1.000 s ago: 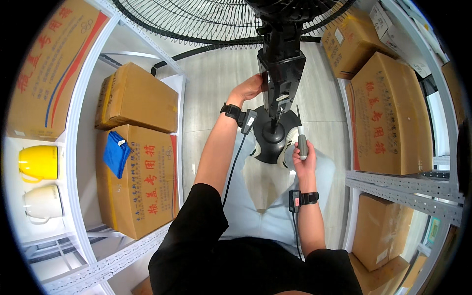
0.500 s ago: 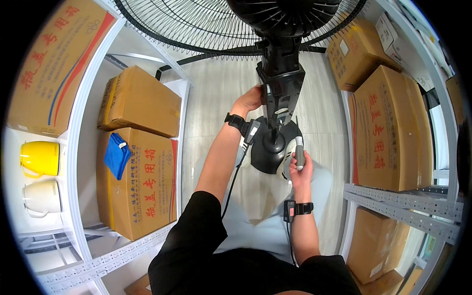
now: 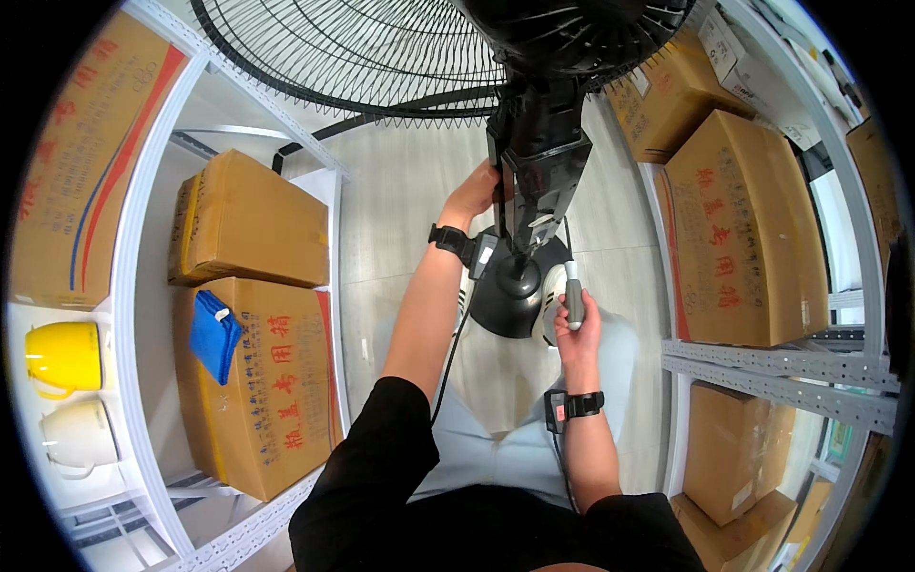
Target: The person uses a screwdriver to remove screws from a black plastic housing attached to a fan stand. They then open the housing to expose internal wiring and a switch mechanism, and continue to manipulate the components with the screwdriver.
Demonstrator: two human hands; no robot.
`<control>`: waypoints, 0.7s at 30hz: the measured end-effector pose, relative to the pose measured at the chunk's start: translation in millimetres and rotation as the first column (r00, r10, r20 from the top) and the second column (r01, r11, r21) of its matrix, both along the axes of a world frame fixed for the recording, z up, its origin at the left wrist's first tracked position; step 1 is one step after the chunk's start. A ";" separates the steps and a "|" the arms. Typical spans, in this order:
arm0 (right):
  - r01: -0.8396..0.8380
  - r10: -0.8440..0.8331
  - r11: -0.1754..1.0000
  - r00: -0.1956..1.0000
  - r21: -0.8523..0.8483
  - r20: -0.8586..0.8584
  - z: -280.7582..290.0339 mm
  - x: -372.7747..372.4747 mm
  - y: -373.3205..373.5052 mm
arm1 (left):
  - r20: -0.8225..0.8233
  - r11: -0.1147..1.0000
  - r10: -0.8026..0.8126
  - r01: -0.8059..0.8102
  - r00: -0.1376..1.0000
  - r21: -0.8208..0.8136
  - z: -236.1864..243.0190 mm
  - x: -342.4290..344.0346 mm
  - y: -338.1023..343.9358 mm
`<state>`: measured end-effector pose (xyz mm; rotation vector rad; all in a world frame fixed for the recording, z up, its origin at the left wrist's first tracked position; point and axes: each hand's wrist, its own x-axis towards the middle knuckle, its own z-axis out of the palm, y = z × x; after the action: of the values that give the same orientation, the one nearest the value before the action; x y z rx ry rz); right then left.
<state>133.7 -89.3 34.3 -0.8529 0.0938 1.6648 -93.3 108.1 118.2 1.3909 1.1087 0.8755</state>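
Observation:
A black pedestal fan [image 3: 543, 157] stands in front of me, its round base on the floor by my feet. My left hand [image 3: 474, 191] is closed on the left side of the fan's upright housing, its fingertips hidden behind it. To the right of the fan base, my right hand [image 3: 581, 334] is wrapped around the grey handle of a screwdriver [image 3: 574, 300]. The handle's far end is pale, and a thin dark shaft extends from it away from me. The screwdriver is apart from the fan housing.
White metal shelving flanks both sides. Cardboard boxes [image 3: 257, 219] fill the left shelves, with a folded blue cloth [image 3: 214, 336] on one. A yellow mug [image 3: 65, 357] and a white mug [image 3: 81, 437] stand further left. More boxes [image 3: 739, 238] sit at right. The fan's wire guard [image 3: 353, 57] spreads overhead.
The view has shifted slightly, moving the shelves and fan in the picture. Both hands keep their places, the left at the fan housing and the right around the screwdriver.

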 end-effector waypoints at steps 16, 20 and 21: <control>0.143 -0.195 0.946 0.968 0.289 0.160 21.1 -7.9 -6.5 | 0.411 0.954 0.151 -0.242 0.899 0.177 -53.2 -69.2 -68.5; 0.112 -0.251 0.907 0.918 0.405 0.308 25.4 -7.9 -12.4 | 0.552 0.881 0.346 -0.465 0.759 0.086 -76.6 -84.9 -103.7; 0.080 -0.230 0.909 0.915 0.408 0.331 29.2 -8.1 -14.8 | 0.609 0.878 0.365 -0.477 0.704 0.026 -82.8 -91.6 -111.1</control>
<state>125.7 -104.0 63.5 -0.8160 -0.4111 1.2822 -184.9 -3.1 35.3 0.8859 0.8711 1.6587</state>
